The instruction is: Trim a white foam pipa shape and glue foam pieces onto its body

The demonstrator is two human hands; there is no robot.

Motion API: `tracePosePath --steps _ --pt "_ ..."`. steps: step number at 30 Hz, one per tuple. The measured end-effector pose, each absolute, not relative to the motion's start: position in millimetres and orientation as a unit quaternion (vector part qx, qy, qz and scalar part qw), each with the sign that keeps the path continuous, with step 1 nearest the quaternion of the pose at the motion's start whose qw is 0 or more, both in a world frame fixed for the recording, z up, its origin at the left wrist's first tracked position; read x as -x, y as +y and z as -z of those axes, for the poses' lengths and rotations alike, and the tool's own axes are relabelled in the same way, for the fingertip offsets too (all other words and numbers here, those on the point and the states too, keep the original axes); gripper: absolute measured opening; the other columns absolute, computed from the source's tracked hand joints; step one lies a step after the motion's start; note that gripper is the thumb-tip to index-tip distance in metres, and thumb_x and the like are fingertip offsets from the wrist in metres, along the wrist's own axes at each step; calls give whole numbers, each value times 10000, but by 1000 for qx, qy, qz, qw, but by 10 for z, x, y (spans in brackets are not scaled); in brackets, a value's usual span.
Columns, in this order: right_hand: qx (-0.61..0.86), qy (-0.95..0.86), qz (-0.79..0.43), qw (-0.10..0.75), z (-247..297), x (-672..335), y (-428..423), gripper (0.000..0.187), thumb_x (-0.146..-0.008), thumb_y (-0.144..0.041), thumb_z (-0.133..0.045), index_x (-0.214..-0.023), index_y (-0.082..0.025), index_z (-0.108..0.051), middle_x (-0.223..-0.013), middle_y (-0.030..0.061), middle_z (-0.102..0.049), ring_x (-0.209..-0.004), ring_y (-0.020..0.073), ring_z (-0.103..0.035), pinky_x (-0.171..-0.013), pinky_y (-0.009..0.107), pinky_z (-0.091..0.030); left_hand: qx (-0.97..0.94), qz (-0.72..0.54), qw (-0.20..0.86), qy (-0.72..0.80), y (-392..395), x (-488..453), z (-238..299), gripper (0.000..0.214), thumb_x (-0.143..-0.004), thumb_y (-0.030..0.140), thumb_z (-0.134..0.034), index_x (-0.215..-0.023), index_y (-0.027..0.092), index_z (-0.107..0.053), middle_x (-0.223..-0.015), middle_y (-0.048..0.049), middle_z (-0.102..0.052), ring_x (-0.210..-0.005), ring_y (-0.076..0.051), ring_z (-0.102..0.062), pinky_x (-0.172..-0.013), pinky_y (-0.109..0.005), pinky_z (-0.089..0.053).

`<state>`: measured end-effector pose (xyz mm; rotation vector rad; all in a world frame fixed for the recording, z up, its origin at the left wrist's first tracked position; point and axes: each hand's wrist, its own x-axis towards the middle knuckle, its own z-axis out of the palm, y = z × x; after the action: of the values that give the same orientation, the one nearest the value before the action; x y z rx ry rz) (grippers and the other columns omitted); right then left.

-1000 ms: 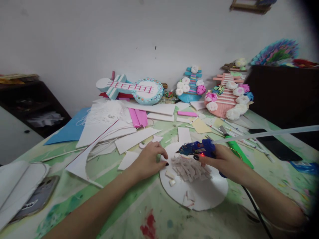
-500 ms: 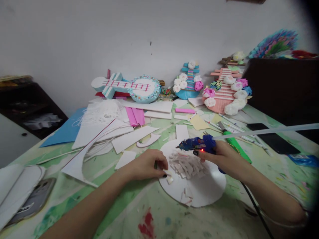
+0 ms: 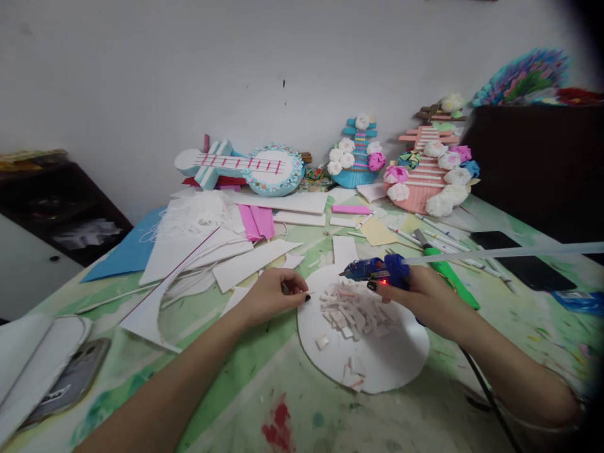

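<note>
My right hand [image 3: 419,292] is wrapped round a blue hot glue gun [image 3: 372,270], its nozzle pointing left and a long clear glue stick [image 3: 500,251] coming out of its back. A small red light glows on the gun. Below it lies a round white board [image 3: 391,365] bearing a heap of small white strips [image 3: 356,311]. Two loose bits sit apart from the heap, one a small white piece [image 3: 323,341] near the left edge. My left hand [image 3: 278,294] is at the board's left edge, thumb and fingertips pinched on what looks like a thin white strip.
White board offcuts [image 3: 252,264] and a curved cutout [image 3: 146,314] lie to the left. Decorated model instruments [image 3: 276,167] line the wall. A green cutter [image 3: 450,280], markers and a black phone [image 3: 521,261] are at right. The gun's cord [image 3: 486,393] trails toward the front.
My left hand has lifted up and slightly left, away from the small white piece, which now lies uncovered on the board. The glue gun stays nearly in place in my right hand.
</note>
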<state>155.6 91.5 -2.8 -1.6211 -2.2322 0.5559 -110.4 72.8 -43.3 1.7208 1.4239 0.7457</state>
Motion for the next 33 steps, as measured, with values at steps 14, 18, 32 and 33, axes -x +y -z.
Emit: tracePosePath --steps 14,18,32,33 --pt "576 -782 -184 149 40 -1624 962 401 -799 -519 -466 -584 -190 -547 -558 29 -563 -518 150 -485 -467 267 -264 -676 -281 375 569 1055 978 431 199 -625 313 -695 -731 145 -714 -620 -20 -647 -581 -118 -538 -533 -219 -382" --pt "581 -773 -186 177 13 -1640 952 401 -789 -528 -491 -593 -185 -563 -523 20 -536 -487 143 -464 -455 269 -259 -667 -265 404 567 1145 939 455 190 -598 285 -702 -721 141 -717 -639 -29 -667 -602 -130 -568 -540 -219 -401" --pt "569 -789 -171 155 24 -1638 944 414 -810 -490 -441 -571 -174 -560 -497 19 -526 -471 130 -446 -442 263 -231 -680 -303 356 565 1015 851 529 150 -686 238 -640 -765 161 -741 -706 -30 -707 -654 -142 -604 -604 -224 -424" --pt "569 -789 -170 154 23 -1637 942 405 -810 -483 -438 -579 -174 -562 -501 17 -529 -474 130 -448 -443 262 -227 -679 -304 363 561 1009 861 529 159 -699 227 -623 -781 162 -742 -713 -29 -708 -651 -138 -600 -597 -222 -419"
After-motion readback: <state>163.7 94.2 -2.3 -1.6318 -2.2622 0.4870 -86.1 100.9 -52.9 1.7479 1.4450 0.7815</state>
